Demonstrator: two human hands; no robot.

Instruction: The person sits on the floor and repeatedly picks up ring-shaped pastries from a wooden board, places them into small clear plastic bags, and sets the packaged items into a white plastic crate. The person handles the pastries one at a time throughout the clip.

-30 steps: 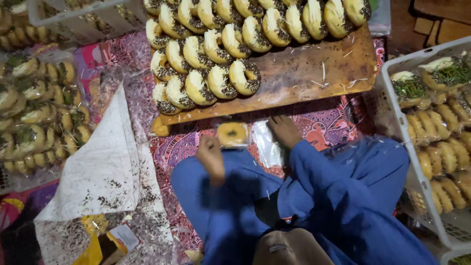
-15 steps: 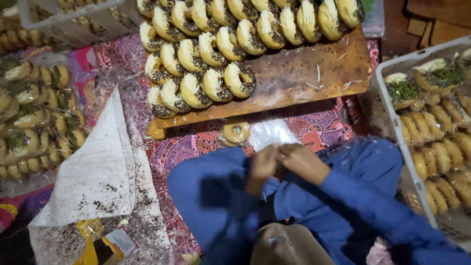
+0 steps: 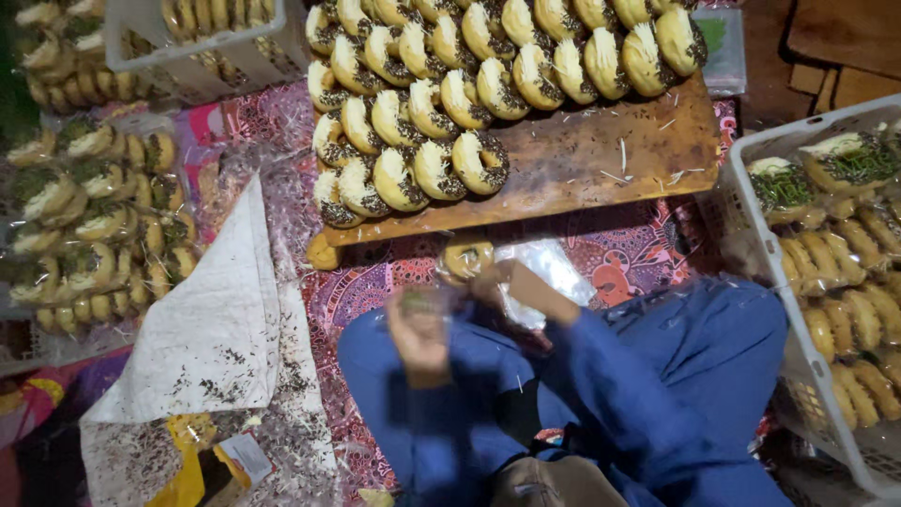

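My left hand (image 3: pixel 419 330) is raised over my lap in a blue sleeve; it is blurred, and I cannot tell whether its curled fingers hold anything. My right hand (image 3: pixel 511 284) reaches forward and grips a clear plastic bag (image 3: pixel 554 268) with a ring doughnut (image 3: pixel 466 258) at its mouth, just below the front edge of a low wooden board (image 3: pixel 601 155). Rows of topped doughnuts (image 3: pixel 441 103) stand on edge across the left and back of the board. My blue-clad legs (image 3: pixel 694 357) fill the lower middle.
A white crate (image 3: pixel 751 235) of bagged doughnuts stands at the right. Stacked bagged doughnuts (image 3: pixel 94 216) lie at the left, and another crate (image 3: pixel 188 56) is behind them. A crumb-strewn white sheet (image 3: pixel 216 329) covers the patterned mat (image 3: pixel 638 253).
My hands were together at the bag half a second ago; the left has since pulled back to the left and up. The right stays at the bagged doughnut.
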